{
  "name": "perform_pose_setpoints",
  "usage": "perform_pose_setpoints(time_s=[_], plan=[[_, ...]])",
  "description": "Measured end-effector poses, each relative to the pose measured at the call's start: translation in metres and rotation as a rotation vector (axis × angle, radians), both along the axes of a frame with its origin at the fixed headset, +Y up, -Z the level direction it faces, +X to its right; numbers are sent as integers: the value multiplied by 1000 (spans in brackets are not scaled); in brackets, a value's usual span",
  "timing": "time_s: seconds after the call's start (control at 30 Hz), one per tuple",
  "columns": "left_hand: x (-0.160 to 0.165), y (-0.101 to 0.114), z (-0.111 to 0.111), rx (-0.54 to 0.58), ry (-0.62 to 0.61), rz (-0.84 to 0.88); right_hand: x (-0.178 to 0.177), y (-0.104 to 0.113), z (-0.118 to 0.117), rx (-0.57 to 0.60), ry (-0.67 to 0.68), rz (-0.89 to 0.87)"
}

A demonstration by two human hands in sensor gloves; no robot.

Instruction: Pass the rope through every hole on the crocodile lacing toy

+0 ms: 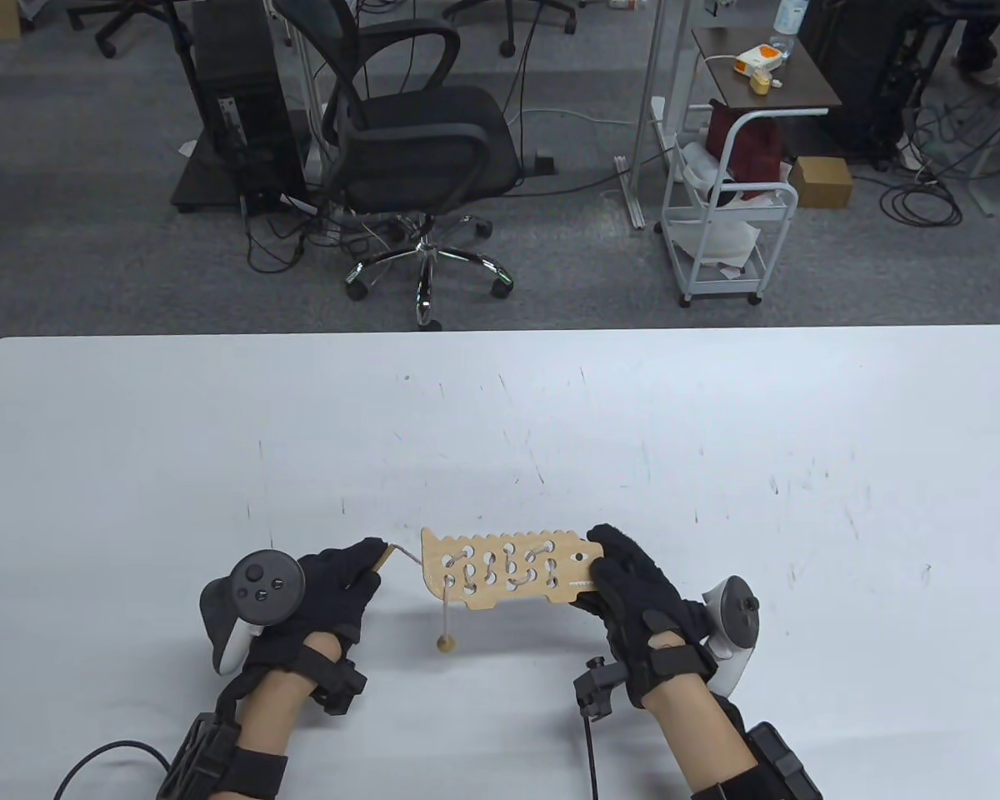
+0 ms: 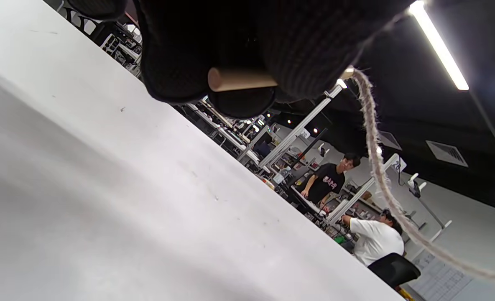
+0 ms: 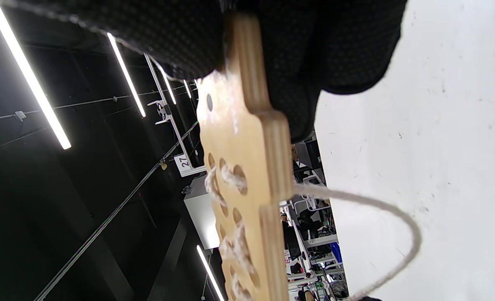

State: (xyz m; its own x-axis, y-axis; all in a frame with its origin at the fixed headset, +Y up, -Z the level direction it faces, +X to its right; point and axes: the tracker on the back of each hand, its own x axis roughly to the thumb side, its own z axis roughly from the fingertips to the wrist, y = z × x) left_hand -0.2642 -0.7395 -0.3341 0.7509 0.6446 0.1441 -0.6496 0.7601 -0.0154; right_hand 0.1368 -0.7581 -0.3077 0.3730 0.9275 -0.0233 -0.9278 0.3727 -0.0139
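The wooden crocodile lacing board is held above the white table near its front edge. My right hand grips its right end, the head with the eye. Pale rope zigzags through several of its holes. From the board's left end the rope runs left to a wooden needle, which my left hand pinches between its fingertips. The rope's other end hangs below the board with a wooden bead on it. In the left wrist view the rope trails down to the right.
The white table stretches far beyond the board. Behind its far edge stand an office chair and a white trolley. A cable runs from my right wrist toward the front edge.
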Motion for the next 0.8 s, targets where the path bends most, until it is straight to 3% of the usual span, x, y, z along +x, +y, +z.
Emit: perform_pose_setpoints(time_s=[0.8], plan=[[29,-19,-1,-118,-161,-419,-3,-2,-1,-3,16,29]])
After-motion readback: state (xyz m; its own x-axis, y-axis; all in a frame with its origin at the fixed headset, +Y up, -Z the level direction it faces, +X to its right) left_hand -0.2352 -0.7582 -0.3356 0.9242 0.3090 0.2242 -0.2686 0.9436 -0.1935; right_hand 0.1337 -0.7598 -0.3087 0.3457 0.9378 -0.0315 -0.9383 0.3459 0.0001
